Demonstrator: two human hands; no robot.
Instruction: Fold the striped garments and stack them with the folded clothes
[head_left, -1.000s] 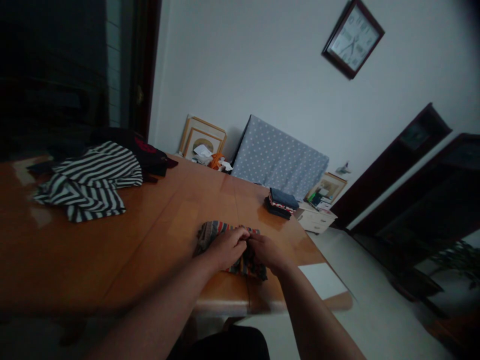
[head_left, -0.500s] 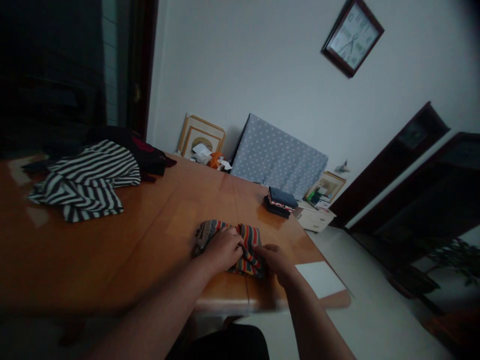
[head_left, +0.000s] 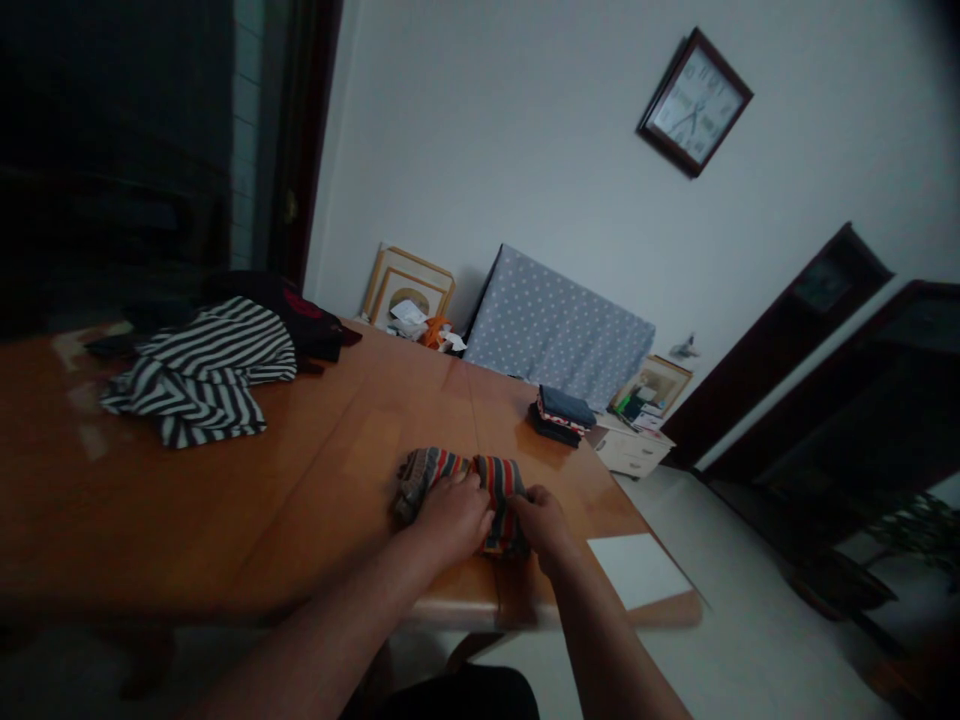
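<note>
A knitted garment with red, yellow and grey stripes (head_left: 505, 478) lies bunched and partly folded near the table's front edge. My left hand (head_left: 454, 518) rests across its middle, palm down, with the fingers curled into the cloth. At the garment's right side, my right hand (head_left: 543, 520) pinches the edge between thumb and fingers. Part of the cloth is hidden under my left hand, and its grey-brown end (head_left: 412, 480) sticks out to the left.
A black-and-white striped garment (head_left: 217, 370) and dark clothes (head_left: 300, 315) lie loosely on the wooden table (head_left: 337, 500) at left. Folded clothes (head_left: 562, 412) are stacked near the far right edge. A white sheet (head_left: 637, 568) lies at the right corner.
The view has tilted slightly, so the surroundings sit lower in the picture. Both hands stay on the striped garment. My left fingers have shifted slightly toward the right hand.
</note>
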